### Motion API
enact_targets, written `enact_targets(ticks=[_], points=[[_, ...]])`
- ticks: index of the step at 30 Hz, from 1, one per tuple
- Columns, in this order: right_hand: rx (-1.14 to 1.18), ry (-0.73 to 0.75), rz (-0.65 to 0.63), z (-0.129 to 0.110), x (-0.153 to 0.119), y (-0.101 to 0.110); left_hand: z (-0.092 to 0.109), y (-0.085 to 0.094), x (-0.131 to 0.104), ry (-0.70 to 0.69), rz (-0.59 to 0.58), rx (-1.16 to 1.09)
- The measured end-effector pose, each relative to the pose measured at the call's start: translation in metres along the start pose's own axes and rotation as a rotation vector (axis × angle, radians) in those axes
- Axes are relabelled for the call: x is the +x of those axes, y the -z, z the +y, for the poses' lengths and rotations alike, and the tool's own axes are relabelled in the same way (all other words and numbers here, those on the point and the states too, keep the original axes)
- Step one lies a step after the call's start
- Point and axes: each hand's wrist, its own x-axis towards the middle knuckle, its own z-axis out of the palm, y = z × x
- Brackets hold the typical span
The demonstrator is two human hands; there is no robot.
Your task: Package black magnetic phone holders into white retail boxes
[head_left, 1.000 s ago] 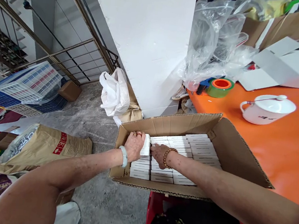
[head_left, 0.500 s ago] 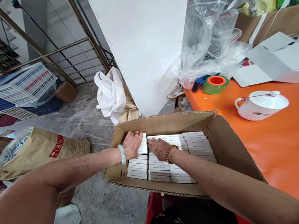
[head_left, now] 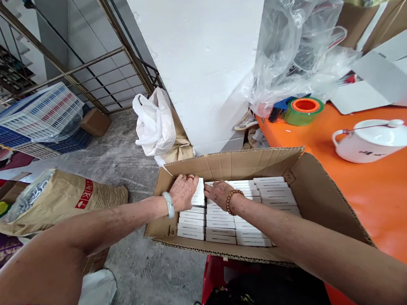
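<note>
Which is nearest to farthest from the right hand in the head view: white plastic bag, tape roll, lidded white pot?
From the right hand:
1. White plastic bag, up-left on the floor.
2. Tape roll, up-right on the orange table.
3. Lidded white pot, far right on the table.

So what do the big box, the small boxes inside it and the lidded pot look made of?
Big box: brown corrugated cardboard, fluting visible along the cut edges. Small boxes: matte white paperboard, apparently. Lidded pot: glossy white, probably ceramic or enamel.
</note>
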Motion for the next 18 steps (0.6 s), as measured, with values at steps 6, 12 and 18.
enact_targets(ticks=[6, 12, 18], points=[[-0.019, -0.013, -0.026, -0.0020, -0.0005, 0.0008, -0.0006, 0.0017, 0.0006, -0.031, 0.021, -0.010], [-0.018, 0.003, -0.055, 0.0000, -0.0029, 0.0015, -0.0072, 0.0052, -0.0027, -0.087, 0.043, -0.032], [-0.019, 0.002, -0.088, -0.0007, -0.0020, 0.0019, -0.0073, -0.0027, -0.0086, -0.157, 0.059, -0.015]])
